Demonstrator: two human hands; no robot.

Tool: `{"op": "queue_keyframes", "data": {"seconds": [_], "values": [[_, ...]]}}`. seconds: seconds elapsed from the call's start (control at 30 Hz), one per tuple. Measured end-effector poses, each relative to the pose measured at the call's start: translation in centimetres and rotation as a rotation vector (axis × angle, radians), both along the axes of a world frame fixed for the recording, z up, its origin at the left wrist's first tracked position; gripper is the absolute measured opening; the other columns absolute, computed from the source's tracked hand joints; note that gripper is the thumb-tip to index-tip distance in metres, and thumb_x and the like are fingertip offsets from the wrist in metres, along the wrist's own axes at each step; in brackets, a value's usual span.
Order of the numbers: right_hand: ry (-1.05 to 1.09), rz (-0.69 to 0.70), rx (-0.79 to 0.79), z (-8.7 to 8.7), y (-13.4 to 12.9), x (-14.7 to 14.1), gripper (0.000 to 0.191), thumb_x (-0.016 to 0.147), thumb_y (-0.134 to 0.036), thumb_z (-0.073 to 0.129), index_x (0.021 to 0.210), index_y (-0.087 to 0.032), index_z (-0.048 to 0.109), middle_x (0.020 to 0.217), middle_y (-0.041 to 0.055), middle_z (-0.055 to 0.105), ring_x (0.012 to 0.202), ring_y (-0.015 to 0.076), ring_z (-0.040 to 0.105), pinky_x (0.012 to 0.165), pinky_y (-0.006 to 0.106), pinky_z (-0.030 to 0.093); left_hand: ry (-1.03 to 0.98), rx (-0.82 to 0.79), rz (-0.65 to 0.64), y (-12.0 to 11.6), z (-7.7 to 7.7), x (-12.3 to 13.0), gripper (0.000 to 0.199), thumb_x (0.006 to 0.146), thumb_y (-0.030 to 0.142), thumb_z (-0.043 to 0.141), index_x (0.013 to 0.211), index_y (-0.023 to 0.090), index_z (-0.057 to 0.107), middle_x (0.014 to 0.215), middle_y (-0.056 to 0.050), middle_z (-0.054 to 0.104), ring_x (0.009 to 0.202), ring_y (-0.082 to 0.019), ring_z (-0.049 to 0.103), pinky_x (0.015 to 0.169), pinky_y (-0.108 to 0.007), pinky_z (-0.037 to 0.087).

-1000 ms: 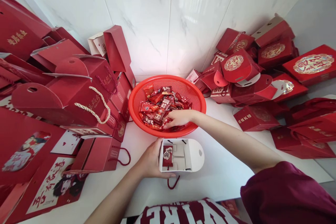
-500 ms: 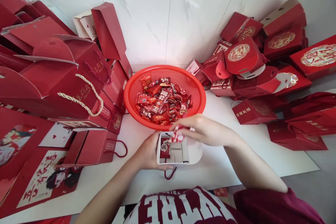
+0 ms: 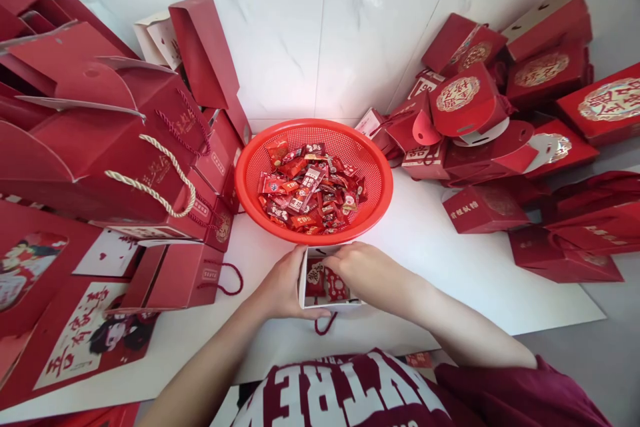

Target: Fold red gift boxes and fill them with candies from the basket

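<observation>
My left hand (image 3: 283, 284) grips the left side of a small gift box (image 3: 302, 292), white inside, with a dark red cord handle at its near side. My right hand (image 3: 369, 275) reaches down into the box, its fingers closed at a red packet with white dots (image 3: 337, 287); the fingertips are partly hidden. A darker red packet with pale lettering (image 3: 315, 276) lies in the left part of the box. Just beyond the box stands a red plastic colander (image 3: 314, 237) holding many red-wrapped sweets (image 3: 310, 190).
Red gift bags and boxes (image 3: 100, 167) crowd the left side, one red box (image 3: 183, 277) with a cord handle nearest my left arm. More red boxes (image 3: 465, 100) are heaped at the right. A tiled wall (image 3: 280, 33) rises behind the white table (image 3: 425, 233).
My right hand has moved down into the box with the dotted packet, which was held above it before. My left hand keeps its grip on the box.
</observation>
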State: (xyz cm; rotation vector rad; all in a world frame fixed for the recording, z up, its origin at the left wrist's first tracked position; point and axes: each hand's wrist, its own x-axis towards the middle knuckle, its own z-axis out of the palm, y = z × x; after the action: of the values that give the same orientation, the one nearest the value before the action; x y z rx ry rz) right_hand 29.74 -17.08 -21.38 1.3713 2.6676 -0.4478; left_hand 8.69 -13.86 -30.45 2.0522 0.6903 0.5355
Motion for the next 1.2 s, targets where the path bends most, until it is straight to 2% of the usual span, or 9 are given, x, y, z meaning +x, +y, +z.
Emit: {"op": "queue_keyframes", "data": {"seconds": [0.17, 0.33, 0.53, 0.63, 0.73, 0.87, 0.93, 1.0, 1.2], "values": [[-0.016, -0.027, -0.056, 0.9, -0.1, -0.7, 0.022, 0.085, -0.002, 0.052, 0.098, -0.011, 0.069, 0.095, 0.0124, 0.073, 0.085, 0.0251, 0.071, 0.068, 0.031, 0.048, 0.004, 0.018, 0.012, 0.0, 0.2, 0.0, 0.102, 0.054, 0.055, 0.089, 0.135, 0.024, 0.033, 0.128, -0.012, 0.058, 0.114, -0.033, 0.063, 0.098, -0.047, 0.052], [-0.167, 0.111, -0.179, 0.0, 0.1, -1.6, 0.020, 0.086, -0.007, 0.054, 0.083, -0.012, 0.073, 0.083, 0.0129, 0.075, 0.076, 0.0265, 0.072, 0.067, 0.034, 0.048, 0.010, -0.010, 0.008, 0.0, 0.3, 0.0, 0.102, 0.054, 0.053, 0.090, 0.134, 0.023, 0.034, 0.130, -0.014, 0.057, 0.116, -0.033, 0.062, 0.099, -0.048, 0.052], [-0.182, 0.142, -0.213, -0.8, 0.5, -1.6, 0.021, 0.088, -0.015, 0.054, 0.084, -0.012, 0.074, 0.085, 0.0138, 0.075, 0.072, 0.0284, 0.071, 0.058, 0.033, 0.044, 0.014, -0.024, 0.019, -0.1, 0.1, -0.1, 0.105, 0.052, 0.053, 0.090, 0.135, 0.022, 0.034, 0.131, -0.015, 0.058, 0.118, -0.035, 0.061, 0.102, -0.050, 0.050], [-0.058, 0.172, -0.287, 0.5, 1.0, -0.9, 0.022, 0.092, -0.019, 0.054, 0.084, -0.013, 0.074, 0.085, 0.0116, 0.075, 0.072, 0.0246, 0.070, 0.060, 0.031, 0.045, 0.001, -0.031, 0.015, -0.1, 0.1, -0.2, 0.105, 0.052, 0.054, 0.090, 0.135, 0.022, 0.035, 0.128, -0.013, 0.060, 0.114, -0.034, 0.063, 0.098, -0.048, 0.052], [0.280, 0.213, -0.339, 3.1, 2.1, 0.5, 0.024, 0.097, -0.019, 0.050, 0.090, -0.017, 0.072, 0.086, 0.0046, 0.074, 0.074, 0.0166, 0.067, 0.067, 0.027, 0.048, -0.004, -0.019, 0.021, -0.1, 0.1, -0.2, 0.102, 0.052, 0.055, 0.090, 0.132, 0.021, 0.038, 0.125, -0.013, 0.061, 0.112, -0.034, 0.064, 0.096, -0.048, 0.053], [0.468, 0.005, -0.034, 5.5, 5.0, 2.6, 0.027, 0.101, -0.019, 0.044, 0.105, -0.017, 0.071, 0.106, 0.0068, 0.073, 0.096, 0.0185, 0.066, 0.085, 0.030, 0.049, -0.025, -0.013, 0.028, -0.1, 0.1, -0.1, 0.102, 0.052, 0.053, 0.091, 0.133, 0.020, 0.039, 0.128, -0.014, 0.060, 0.116, -0.035, 0.062, 0.100, -0.049, 0.051], [0.391, -0.090, 0.065, 5.3, 7.2, 3.3, 0.028, 0.099, -0.015, 0.043, 0.107, -0.016, 0.071, 0.112, 0.0084, 0.072, 0.101, 0.0209, 0.065, 0.089, 0.033, 0.048, -0.044, -0.047, 0.016, -0.2, 0.2, -0.1, 0.103, 0.052, 0.051, 0.091, 0.135, 0.020, 0.037, 0.130, -0.014, 0.060, 0.118, -0.034, 0.062, 0.102, -0.048, 0.050], [0.298, -0.096, 0.033, 4.4, 9.6, 3.6, 0.030, 0.097, -0.011, 0.043, 0.106, -0.015, 0.071, 0.112, 0.0086, 0.072, 0.099, 0.0212, 0.066, 0.089, 0.033, 0.047, -0.047, -0.074, 0.011, -0.2, 0.2, -0.1, 0.103, 0.052, 0.049, 0.092, 0.134, 0.020, 0.038, 0.129, -0.014, 0.061, 0.117, -0.034, 0.062, 0.102, -0.048, 0.050], [0.137, 0.072, -0.110, 1.4, 13.9, 1.3, 0.032, 0.091, -0.007, 0.046, 0.105, -0.014, 0.074, 0.103, 0.0104, 0.075, 0.089, 0.0200, 0.067, 0.080, 0.030, 0.046, -0.042, -0.067, 0.019, -0.1, 0.3, -0.2, 0.105, 0.051, 0.047, 0.092, 0.136, 0.021, 0.036, 0.130, -0.014, 0.060, 0.118, -0.034, 0.061, 0.102, -0.048, 0.050]]}}
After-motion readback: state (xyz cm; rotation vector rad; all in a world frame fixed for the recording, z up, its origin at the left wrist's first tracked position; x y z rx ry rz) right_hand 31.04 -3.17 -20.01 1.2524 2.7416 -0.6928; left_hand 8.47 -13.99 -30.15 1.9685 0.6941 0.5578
